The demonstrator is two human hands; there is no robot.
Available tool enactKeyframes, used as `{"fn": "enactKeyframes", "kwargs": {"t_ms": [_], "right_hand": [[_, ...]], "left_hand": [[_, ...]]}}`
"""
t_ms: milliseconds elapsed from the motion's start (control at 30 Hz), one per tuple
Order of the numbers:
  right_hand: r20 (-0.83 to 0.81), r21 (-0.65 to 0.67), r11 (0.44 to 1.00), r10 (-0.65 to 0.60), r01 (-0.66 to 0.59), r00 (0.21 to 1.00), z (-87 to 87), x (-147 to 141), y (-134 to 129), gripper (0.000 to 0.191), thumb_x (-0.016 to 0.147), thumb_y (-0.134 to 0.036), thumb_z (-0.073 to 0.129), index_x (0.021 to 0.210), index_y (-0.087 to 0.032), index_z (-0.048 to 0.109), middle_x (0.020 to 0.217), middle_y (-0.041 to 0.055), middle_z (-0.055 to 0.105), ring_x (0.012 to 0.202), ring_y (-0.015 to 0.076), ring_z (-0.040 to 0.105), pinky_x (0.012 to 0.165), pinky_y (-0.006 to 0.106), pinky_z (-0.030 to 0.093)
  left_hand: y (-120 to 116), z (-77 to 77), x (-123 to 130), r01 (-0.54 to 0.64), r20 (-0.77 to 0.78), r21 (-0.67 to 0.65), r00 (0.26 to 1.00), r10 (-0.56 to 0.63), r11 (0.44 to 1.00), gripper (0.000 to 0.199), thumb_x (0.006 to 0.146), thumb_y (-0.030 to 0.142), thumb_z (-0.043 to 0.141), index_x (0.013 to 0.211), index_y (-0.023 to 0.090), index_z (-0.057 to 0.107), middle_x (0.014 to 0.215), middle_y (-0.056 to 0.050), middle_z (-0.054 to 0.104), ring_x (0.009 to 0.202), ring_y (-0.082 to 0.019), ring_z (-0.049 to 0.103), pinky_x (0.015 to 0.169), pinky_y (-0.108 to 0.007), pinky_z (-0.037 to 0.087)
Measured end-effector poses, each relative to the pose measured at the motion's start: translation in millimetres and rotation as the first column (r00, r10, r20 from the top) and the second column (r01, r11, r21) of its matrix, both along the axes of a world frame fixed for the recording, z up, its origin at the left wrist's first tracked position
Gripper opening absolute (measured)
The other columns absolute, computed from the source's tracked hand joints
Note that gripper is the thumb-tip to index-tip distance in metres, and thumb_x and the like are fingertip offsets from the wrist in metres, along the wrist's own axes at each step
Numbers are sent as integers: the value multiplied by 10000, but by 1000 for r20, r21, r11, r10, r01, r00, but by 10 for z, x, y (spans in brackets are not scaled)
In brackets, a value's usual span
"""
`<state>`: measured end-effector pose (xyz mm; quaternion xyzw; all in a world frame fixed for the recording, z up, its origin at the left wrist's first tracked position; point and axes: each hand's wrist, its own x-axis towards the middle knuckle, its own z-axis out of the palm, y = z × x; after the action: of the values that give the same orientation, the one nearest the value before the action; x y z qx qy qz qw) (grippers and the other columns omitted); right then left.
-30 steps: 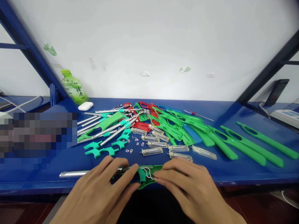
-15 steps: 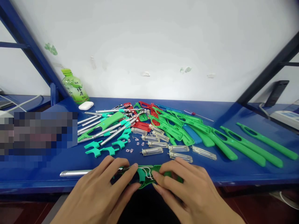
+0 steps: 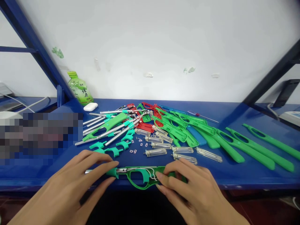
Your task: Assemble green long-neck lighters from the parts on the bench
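Observation:
A green lighter half-shell (image 3: 140, 187) lies open side up at the front edge of the table. Inside it sit a teal trigger (image 3: 144, 175) and white wires (image 3: 152, 172). My right hand (image 3: 189, 187) grips the handle end of this shell, thumb and index on it. My left hand (image 3: 77, 184) has its thumb and fingers closed around the teal collar (image 3: 112, 172) of a metal lighter tube (image 3: 87, 171), at the shell's narrow end. The left fingers hide much of the tube.
Behind the hands lie clear fuel tanks (image 3: 156, 152), loose teal triggers (image 3: 114, 152), tiny pale parts, metal tubes (image 3: 114, 137) and green shells (image 3: 250, 148). A screwdriver (image 3: 206, 117), a green tea bottle (image 3: 81, 90) and a white earphone case (image 3: 90, 107) stand farther back.
My left hand has moved left, away from the trigger, to the teal collar, uncovering the shell's trigger loop and the tube's inner end. The right hand stays on the handle.

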<state>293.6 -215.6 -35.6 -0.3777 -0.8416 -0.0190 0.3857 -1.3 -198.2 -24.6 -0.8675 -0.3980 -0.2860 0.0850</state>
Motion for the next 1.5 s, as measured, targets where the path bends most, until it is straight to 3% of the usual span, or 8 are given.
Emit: {"fn": "enactKeyframes", "kwargs": {"t_ms": [167,333,533,667,1033,1300,1500], "right_hand": [[-12,-3,1000,8,-8,1000,-12,0,7,283,1268,-332,557,1138,-287,804,959,-21,819,788,159,756,665,311,528],[-16,2,1000,11,-11,1000,-17,7,15,295,1270,-344,556,1140,-286,814,964,-23,824,797,156,761,671,305,537],[-23,6,1000,20,-20,1000,0,14,24,314,1272,-331,551,1119,-270,818,953,-23,818,758,141,742,645,300,508],[-27,3,1000,8,-8,1000,-7,12,20,319,1274,-338,548,1121,-278,822,963,-31,821,772,138,745,664,300,514],[-27,-16,999,31,-32,999,-10,18,26,296,1276,-343,554,1133,-282,806,952,-32,807,794,141,752,688,295,519],[-24,-16,999,37,-37,999,-13,30,34,321,1284,-366,544,1138,-282,818,971,-30,814,805,130,765,695,287,524],[-7,-1,999,36,-36,999,-34,54,56,317,1283,-385,553,1128,-284,810,952,-33,817,764,129,750,636,294,482]], "left_hand": [[30,-20,-191,-17,12,-3,1000,17,1000,314,1160,507,671,1392,358,821,1196,-19,844,1196,-274,781,1080,-394,683],[57,-37,-350,38,-18,22,999,-37,999,253,1227,387,569,1336,362,796,1270,37,839,1138,-177,793,1056,-280,613],[16,-32,-287,98,-10,-24,995,-98,995,250,1222,274,580,1280,374,801,1261,40,825,1090,-144,767,987,-256,583],[13,-33,-256,110,18,-7,994,-110,994,226,1234,291,577,1275,372,785,1279,38,800,1090,-138,747,968,-249,578],[49,27,-230,168,6,-91,986,-168,982,285,1237,176,525,1293,360,735,1259,60,767,1133,-102,721,1038,-221,519],[122,108,-198,179,-2,-22,984,-179,984,280,1246,253,523,1186,353,777,1204,76,793,1036,-70,770,1001,-148,542],[132,67,-169,156,135,-114,981,-140,981,309,1272,400,520,1134,373,795,1170,110,815,995,-8,822,936,-51,561]]}}
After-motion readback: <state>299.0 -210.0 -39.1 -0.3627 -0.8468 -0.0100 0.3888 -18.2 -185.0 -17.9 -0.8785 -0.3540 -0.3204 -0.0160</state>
